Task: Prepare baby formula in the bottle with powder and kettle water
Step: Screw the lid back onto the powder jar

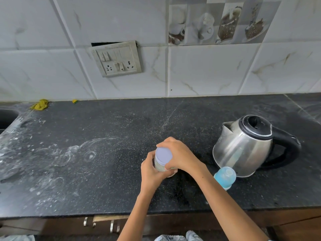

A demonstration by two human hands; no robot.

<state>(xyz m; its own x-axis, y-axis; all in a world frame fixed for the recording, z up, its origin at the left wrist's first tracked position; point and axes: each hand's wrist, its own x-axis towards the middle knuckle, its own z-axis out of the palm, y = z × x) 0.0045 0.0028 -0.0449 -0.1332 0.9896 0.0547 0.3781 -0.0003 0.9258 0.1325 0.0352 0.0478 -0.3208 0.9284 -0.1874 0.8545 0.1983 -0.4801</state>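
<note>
A small clear jar of pale powder with a lilac lid (163,155) stands on the black counter (107,171). My left hand (151,171) wraps around the jar's body. My right hand (180,154) grips the lid's rim from the right side. A baby bottle with a blue cap (225,176) stands just right of my right forearm. Behind the bottle sits a steel kettle (243,148) with a black lid and handle, spout toward the left.
White powder smears mark the counter's left half (57,157). A sink edge (7,117) shows at far left, with a yellow cloth (40,104) by the wall. A switch plate (118,59) hangs on the tiled wall. Drawer handles (100,223) are below the counter edge.
</note>
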